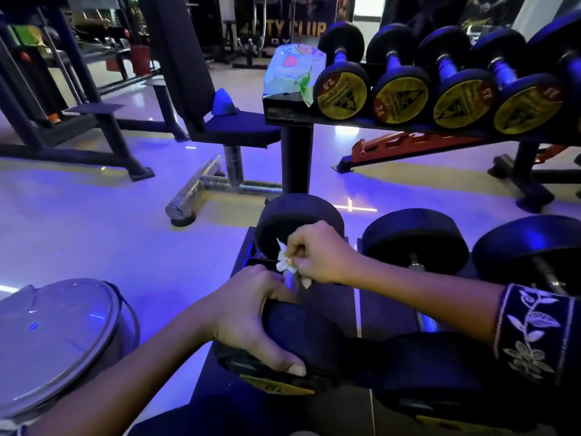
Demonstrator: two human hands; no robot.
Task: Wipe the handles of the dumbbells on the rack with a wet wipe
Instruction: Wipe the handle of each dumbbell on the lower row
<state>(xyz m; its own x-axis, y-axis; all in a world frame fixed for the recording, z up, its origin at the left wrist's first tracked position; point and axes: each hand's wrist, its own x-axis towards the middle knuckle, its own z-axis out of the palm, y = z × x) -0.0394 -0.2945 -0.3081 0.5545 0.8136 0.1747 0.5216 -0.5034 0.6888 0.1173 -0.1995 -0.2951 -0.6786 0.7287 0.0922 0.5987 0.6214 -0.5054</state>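
Nearest: left hand (pixel 251 316) curled over the near head of the end dumbbell (pixel 301 338) on the lower rack (pixel 333 300), thumb down its face, bracing it. Just beyond, right hand (pixel 314 253) pinches a bunched white wet wipe (pixel 285 261) between fingertips and thumb and holds it against the metal handle (pixel 291 280), close to the far head. An embroidered dark sleeve (pixel 531 335) covers the right forearm. Judged step: wiping the handle of the first dumbbell in this row; two neighbouring dumbbells (pixel 412 240) to the right look untouched. Risks: the wipe is crumpled small, so it may touch only the top of the handle and miss the underside. The left hand's fingers lie next to the near end of the handle, so that stretch could be skipped unless the hand shifts. If the left hold loosens, the dumbbell could roll on the shelf and nip fingers against the head. A pinch this light could also drop the wipe. Left of the rack: a bin with a grey lid (pixel 56 338). Farther: a bench seat (pixel 239 127). Upper shelf: a wipe packet (pixel 289 73) at its end, beside a row of small dumbbells (pixel 342 89) with yellow labels, not yet reached.
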